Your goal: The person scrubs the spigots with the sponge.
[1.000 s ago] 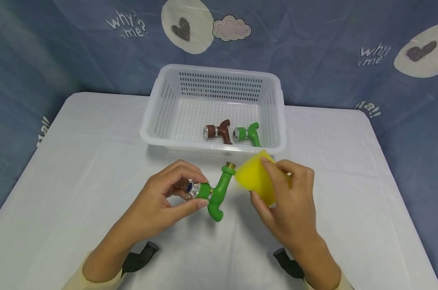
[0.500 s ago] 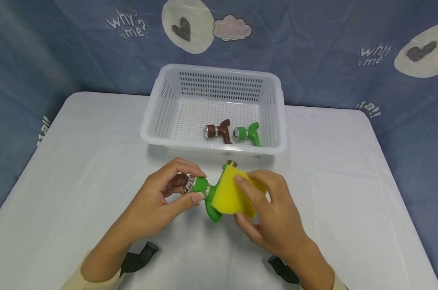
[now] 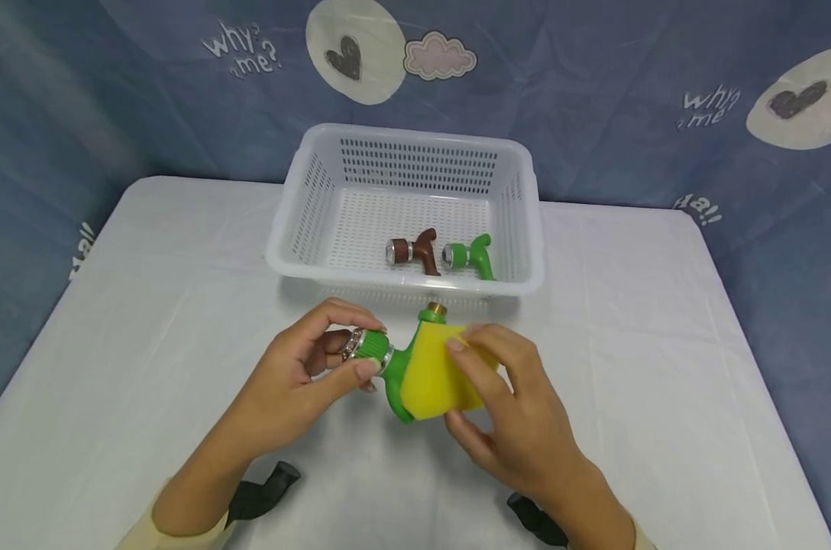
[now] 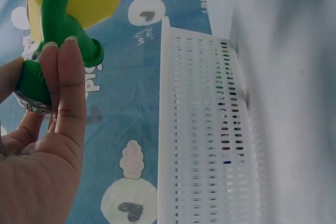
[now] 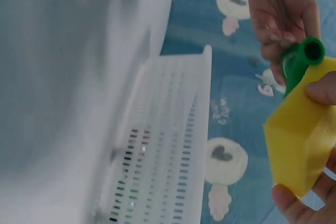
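Observation:
A green faucet (image 3: pixel 396 372) with a brass threaded end is held above the white table in front of the basket. My left hand (image 3: pixel 312 374) grips it by its ribbed green knob (image 4: pixel 33 83), thumb on the near side and fingers on the far side. In my right hand (image 3: pixel 518 405) a yellow sponge (image 3: pixel 438 370) is pinched between thumb and fingers. The sponge lies against the faucet's body and covers much of it in the head view. In the left wrist view the sponge sits behind the faucet's curved green spout (image 4: pixel 55 9).
A white slotted basket (image 3: pixel 405 281) stands beyond the hands. Inside it lie a brown faucet (image 3: pixel 424 250) and another green faucet (image 3: pixel 480 256), near its front wall. Black wrist straps (image 3: pixel 264 493) show below both hands. A patterned blue cloth (image 3: pixel 594 92) hangs behind the table.
My right hand has brought the sponge leftward from beside the faucet onto its body, then slightly down along it. My left hand has shifted slightly left and tilted the faucet a little.

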Tool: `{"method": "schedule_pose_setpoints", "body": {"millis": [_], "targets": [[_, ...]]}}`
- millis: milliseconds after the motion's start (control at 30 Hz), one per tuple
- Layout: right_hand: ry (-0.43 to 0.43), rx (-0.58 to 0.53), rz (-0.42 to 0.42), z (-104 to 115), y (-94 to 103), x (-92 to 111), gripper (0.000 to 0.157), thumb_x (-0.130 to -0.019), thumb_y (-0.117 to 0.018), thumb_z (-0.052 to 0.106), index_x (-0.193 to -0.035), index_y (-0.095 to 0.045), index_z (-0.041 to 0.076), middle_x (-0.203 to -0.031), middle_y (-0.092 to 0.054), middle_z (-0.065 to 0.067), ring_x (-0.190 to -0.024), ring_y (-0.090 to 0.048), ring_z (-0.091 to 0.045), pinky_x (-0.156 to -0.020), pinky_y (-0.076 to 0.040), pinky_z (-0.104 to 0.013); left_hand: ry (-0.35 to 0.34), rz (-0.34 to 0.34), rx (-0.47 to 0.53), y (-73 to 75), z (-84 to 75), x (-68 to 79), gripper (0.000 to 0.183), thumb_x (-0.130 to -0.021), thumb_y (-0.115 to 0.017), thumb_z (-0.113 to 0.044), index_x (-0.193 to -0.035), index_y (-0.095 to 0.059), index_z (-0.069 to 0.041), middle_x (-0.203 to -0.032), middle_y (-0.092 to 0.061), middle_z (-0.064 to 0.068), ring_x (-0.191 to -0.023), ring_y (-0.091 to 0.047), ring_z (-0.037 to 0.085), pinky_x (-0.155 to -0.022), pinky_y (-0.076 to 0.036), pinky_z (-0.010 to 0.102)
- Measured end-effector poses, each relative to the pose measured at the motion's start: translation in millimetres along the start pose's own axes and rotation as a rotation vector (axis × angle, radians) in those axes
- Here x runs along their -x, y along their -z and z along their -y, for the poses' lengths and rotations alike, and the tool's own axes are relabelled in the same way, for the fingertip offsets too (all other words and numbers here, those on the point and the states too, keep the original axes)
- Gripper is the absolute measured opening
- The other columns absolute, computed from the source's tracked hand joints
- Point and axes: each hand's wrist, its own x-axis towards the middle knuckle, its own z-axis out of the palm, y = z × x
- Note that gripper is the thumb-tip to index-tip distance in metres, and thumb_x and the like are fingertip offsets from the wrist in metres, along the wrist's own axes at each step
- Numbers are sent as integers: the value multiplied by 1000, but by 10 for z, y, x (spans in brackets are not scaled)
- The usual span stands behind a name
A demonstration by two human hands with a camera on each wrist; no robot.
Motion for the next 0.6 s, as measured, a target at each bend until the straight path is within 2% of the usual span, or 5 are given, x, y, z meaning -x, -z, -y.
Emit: {"method": "schedule_pose_setpoints", "body": {"millis": [233, 433, 600], "targets": [[36, 80, -32, -63, -23, 5, 35, -102, -57, 14, -134, -62, 4, -128, -56, -26, -115, -55, -43, -111, -45, -39, -25, 11, 20, 1, -18, 10, 38, -95, -69, 12, -129, -61, -5, -120, -58, 14, -78, -70, 26, -68, -64, 44], [-14, 112, -57, -178, 6, 26, 43, -92, -63, 6, -134, -61, 2, -129, -53, -30, -118, -51, -48, -114, -40, -37, -3, 11, 30, 19, -33, 21, 36, -98, -66, 9, -130, -60, -5, -118, -61, 15, -77, -71, 28, -70, -64, 42], [30, 118, -103, -135, 1, 1, 37, -98, -58, 10, -133, -56, -3, -127, -51, -31, -116, -51, -47, -113, -42, -36, 1, 6, 43, 29, -36, 24, 35, -99, -64, 10, -131, -59, -4, -118, -62, 17, -79, -71, 28, -74, -64, 42]]}}
